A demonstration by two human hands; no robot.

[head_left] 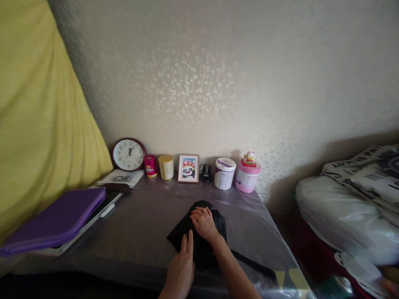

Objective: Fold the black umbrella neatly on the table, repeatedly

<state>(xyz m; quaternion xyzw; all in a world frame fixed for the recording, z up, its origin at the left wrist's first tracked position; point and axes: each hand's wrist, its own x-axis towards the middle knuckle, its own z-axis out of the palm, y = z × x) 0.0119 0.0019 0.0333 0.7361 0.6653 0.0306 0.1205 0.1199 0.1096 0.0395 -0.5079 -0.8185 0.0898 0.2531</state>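
A black cloth item with a long strap (254,264) lies bunched and partly folded near the front of the table; its exact kind I cannot make out. My right hand (204,223) rests palm down on the upper part of the black cloth (204,253), fingers stretched out and pointing left. Lower and to the left, my left hand (182,263) touches the cloth's left side edge-on, its fingers straight and pointing away from me. Neither hand grips the fabric. The strap trails to the right across the table.
Clear plastic covers the table (140,224). Along the wall stand a clock (129,154), a pink can (151,166), a yellow can (166,167), a framed panda picture (188,168) and two tubs (224,173). Purple folder (59,218) lies left; bagged bedding (339,211) sits right.
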